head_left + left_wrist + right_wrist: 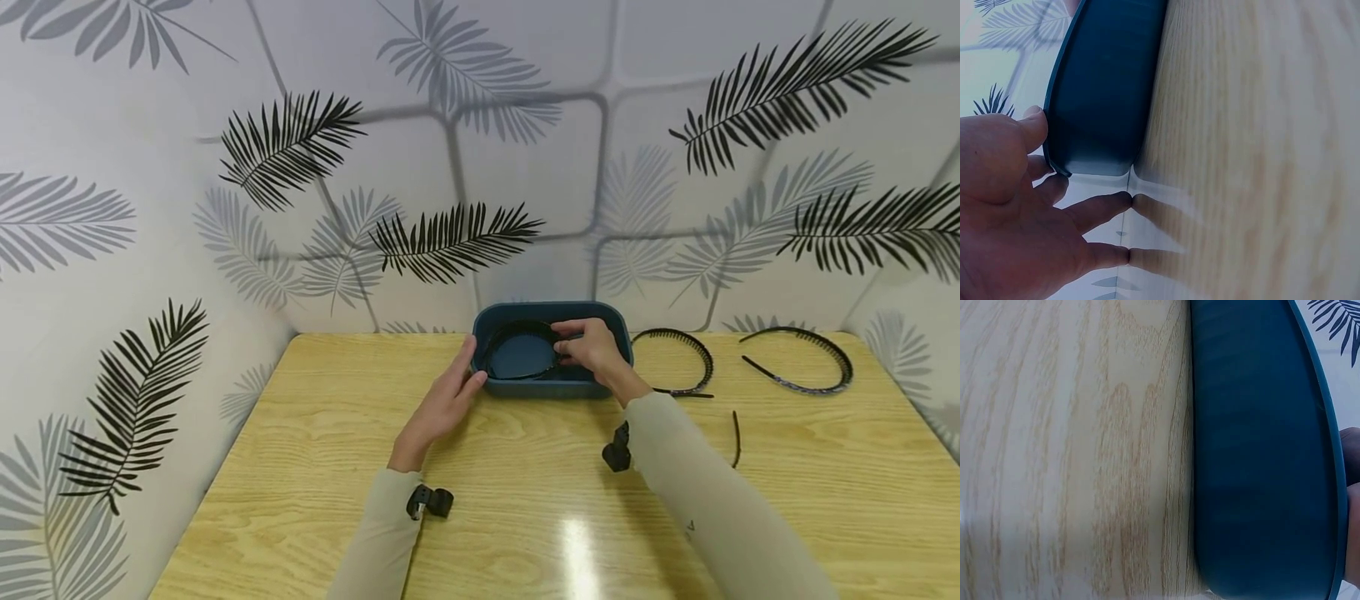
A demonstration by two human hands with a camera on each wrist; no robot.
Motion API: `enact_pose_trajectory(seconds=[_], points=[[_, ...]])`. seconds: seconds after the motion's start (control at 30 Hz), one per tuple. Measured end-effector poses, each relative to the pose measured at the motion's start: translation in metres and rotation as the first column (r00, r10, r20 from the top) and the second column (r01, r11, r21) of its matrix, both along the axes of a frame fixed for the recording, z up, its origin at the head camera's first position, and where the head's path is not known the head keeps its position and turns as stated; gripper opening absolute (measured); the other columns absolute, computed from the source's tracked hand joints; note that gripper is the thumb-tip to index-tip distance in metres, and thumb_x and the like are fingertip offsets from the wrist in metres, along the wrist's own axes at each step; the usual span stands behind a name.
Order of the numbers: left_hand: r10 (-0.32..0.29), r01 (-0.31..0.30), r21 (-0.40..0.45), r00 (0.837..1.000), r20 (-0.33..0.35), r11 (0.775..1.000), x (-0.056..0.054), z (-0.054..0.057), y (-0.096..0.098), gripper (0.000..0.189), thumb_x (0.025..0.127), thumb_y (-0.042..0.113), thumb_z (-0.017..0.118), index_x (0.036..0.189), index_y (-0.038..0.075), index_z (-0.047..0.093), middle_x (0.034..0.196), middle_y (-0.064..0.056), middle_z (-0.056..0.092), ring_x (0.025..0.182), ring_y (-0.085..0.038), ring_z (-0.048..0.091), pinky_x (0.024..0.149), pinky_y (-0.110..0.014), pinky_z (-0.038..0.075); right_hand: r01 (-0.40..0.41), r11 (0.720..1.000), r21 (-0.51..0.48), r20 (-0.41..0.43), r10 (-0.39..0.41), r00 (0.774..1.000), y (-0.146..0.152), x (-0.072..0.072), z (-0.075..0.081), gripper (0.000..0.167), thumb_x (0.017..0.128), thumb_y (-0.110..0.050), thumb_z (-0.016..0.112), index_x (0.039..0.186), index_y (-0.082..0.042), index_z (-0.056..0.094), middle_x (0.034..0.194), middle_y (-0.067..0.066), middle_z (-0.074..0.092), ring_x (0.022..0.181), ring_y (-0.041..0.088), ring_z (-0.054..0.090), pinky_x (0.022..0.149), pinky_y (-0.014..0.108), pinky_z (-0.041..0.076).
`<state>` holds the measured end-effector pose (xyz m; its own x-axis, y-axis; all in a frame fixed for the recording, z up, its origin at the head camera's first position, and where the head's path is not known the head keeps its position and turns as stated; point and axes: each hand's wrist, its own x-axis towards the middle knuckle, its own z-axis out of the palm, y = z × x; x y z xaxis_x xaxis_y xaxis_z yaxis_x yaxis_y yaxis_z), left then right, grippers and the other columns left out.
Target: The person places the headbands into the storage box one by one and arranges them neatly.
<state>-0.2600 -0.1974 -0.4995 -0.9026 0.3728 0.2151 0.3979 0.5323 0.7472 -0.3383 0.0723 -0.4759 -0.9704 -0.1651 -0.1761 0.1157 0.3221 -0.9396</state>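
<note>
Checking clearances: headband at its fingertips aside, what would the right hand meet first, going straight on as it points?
Beyond that headband, the right hand would probably meet the inner left end of the blue box; the hand's depth is unclear, so it might pass over the rim.

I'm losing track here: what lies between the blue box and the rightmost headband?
Head view: another headband lies between the blue box and the rightmost headband.

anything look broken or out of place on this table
Nothing looks spilled or plainly damaged. The one oddity is a short dark curved strip beside the right sleeve: it shows alone, unlike the looped headband next to the blue bin, though the sleeve may hide the rest.
</note>
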Motion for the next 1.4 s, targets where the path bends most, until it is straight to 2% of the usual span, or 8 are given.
enact_pose_trajectory(seconds=[0.2,0.33,0.73,0.87,1.07,1.17,1.4], points=[[0.002,-0.002,0.003,1.000,0.002,1.000,0.001,0.003,0.001,0.063,0.112,0.016,0.044,0.163,-0.004,0.010,0.169,-0.023,0.010,0.156,-0.032,0.012,0.123,-0.050,0.019,-0.004,1.000,-0.001,-0.010,0.004,1.000,0.000,0.001,0.000,0.042,0.099,0.004,0.063,0.141,0.001,0.061,0.137,0.026,0.057,0.107,0.035,0.069,0.082,0.036,0.061],[0.004,-0.004,0.004,1.000,0.004,1.000,0.000,0.001,0.001,0.064,0.112,0.016,0.044,0.163,-0.003,0.010,0.169,-0.023,0.010,0.156,-0.032,0.012,0.123,-0.051,0.019,-0.003,1.000,-0.001,-0.011,0.003,1.000,0.000,0.001,0.000,0.043,0.099,0.004,0.064,0.141,0.001,0.061,0.138,0.025,0.057,0.109,0.036,0.069,0.083,0.037,0.060],[0.010,-0.010,0.003,1.000,0.007,1.000,0.000,0.002,0.001,0.063,0.112,0.016,0.044,0.162,-0.004,0.011,0.169,-0.020,0.010,0.156,-0.031,0.012,0.123,-0.050,0.018,0.007,1.000,-0.017,-0.023,-0.007,1.000,0.002,0.002,0.003,0.041,0.100,0.001,0.063,0.141,0.000,0.062,0.139,0.025,0.056,0.104,0.037,0.071,0.084,0.039,0.060],[0.014,-0.013,-0.009,1.000,0.008,1.000,-0.001,0.002,0.001,0.063,0.112,0.016,0.044,0.163,-0.004,0.011,0.170,-0.018,0.009,0.156,-0.031,0.012,0.124,-0.049,0.018,-0.015,0.999,-0.034,-0.020,0.014,1.000,0.005,0.005,0.009,0.042,0.100,0.001,0.061,0.142,0.002,0.060,0.140,0.026,0.054,0.110,0.040,0.067,0.087,0.041,0.059],[0.007,-0.007,-0.014,1.000,-0.005,1.000,-0.002,0.001,0.000,0.063,0.112,0.015,0.044,0.162,-0.004,0.011,0.169,-0.023,0.010,0.156,-0.032,0.012,0.124,-0.049,0.018,-0.042,0.996,-0.080,-0.017,0.041,0.999,0.010,0.010,0.018,0.044,0.101,0.004,0.059,0.144,0.004,0.056,0.142,0.029,0.052,0.122,0.044,0.060,0.094,0.046,0.056],[0.002,-0.002,-0.008,1.000,0.000,1.000,-0.001,0.002,-0.001,0.063,0.112,0.016,0.044,0.163,-0.004,0.010,0.170,-0.020,0.009,0.156,-0.031,0.011,0.124,-0.049,0.017,-0.046,0.994,-0.098,-0.031,0.043,0.999,0.013,0.014,0.021,0.044,0.101,0.004,0.059,0.145,0.004,0.055,0.142,0.029,0.052,0.123,0.045,0.059,0.095,0.047,0.055],[-0.003,0.003,-0.007,1.000,0.005,1.000,0.000,0.002,0.000,0.064,0.113,0.017,0.043,0.163,-0.003,0.009,0.170,-0.018,0.007,0.156,-0.031,0.011,0.123,-0.050,0.018,-0.069,0.992,-0.107,-0.094,0.059,0.994,0.020,0.026,0.025,0.041,0.103,0.000,0.058,0.144,0.005,0.055,0.141,0.030,0.052,0.126,0.044,0.058,0.091,0.043,0.058]])
